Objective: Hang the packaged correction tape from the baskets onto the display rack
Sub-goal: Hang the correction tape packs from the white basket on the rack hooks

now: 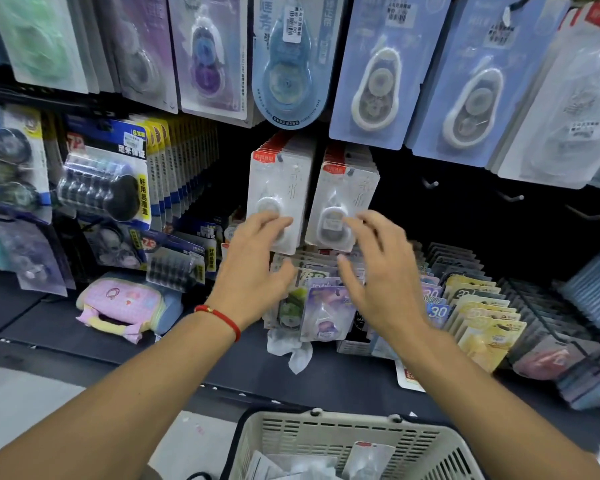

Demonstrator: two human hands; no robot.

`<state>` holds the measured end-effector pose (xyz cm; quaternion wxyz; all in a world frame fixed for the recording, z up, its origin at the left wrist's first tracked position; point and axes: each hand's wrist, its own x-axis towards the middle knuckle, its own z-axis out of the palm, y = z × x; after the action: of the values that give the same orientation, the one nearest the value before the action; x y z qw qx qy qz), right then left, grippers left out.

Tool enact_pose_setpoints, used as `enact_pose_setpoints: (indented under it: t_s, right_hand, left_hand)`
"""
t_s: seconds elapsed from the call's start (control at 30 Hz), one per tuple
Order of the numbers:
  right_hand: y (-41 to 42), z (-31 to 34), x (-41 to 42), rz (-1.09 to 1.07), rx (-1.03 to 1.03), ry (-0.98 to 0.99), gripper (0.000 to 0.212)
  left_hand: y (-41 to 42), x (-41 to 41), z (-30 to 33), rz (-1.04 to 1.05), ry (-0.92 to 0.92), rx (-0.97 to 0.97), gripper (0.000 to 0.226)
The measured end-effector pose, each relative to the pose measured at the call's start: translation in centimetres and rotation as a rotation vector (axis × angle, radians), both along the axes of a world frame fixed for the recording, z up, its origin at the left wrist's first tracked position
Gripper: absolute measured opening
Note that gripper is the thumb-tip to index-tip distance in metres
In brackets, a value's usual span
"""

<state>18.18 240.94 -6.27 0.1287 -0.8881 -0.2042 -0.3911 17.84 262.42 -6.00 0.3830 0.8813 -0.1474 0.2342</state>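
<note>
I am squaring 2 hung stacks mid-frame: left hand (253, 258) touching left stack (278, 195), right hand (378, 268) at right stack (340, 202), both grips apart, pressing evenly.

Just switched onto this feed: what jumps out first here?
Two bare hands, left hand and right hand, reach with spread fingers to two stacks of white correction tape packs hanging mid-rack. Above them hangs a row of larger blue and purple correction tape packs. At bottom centre, a beige basket holds more packs.
</note>
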Motion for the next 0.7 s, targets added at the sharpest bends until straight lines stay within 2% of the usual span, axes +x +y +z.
enact_pose_setpoints:
  t_s: [0.07,0.23,0.47,0.53,0.7]
  right_hand:
    - [0.6,-0.6,1.0,0.05,-0.163,0.025,0.058]
    - [1.9,-1.2,4.3,-0.123,-0.299,0.185,0.061]
    - [1.6,-1.1,6.4,-0.109,-0.312,0.258,0.071]
    - [1.7,-1.2,6.2,-0.105,-0.298,0.278,0.068]
    - [0.7,-1.7,3.9,-0.082,-0.256,0.297,0.059]
  left_hand:
    - [0.0,0.5,-0.2,0.005,-0.005,0.106,0.067]
    - [0.0,0.9,-1.0,0.029,-0.043,0.265,0.077]
    - [0.8,1.0,-1.7,-0.009,-0.028,0.288,0.091]
    - [1.1,0.9,-2.0,-0.021,-0.025,0.31,0.092]
    - [1.6,0.0,-2.8,-0.03,-0.041,0.362,0.076]
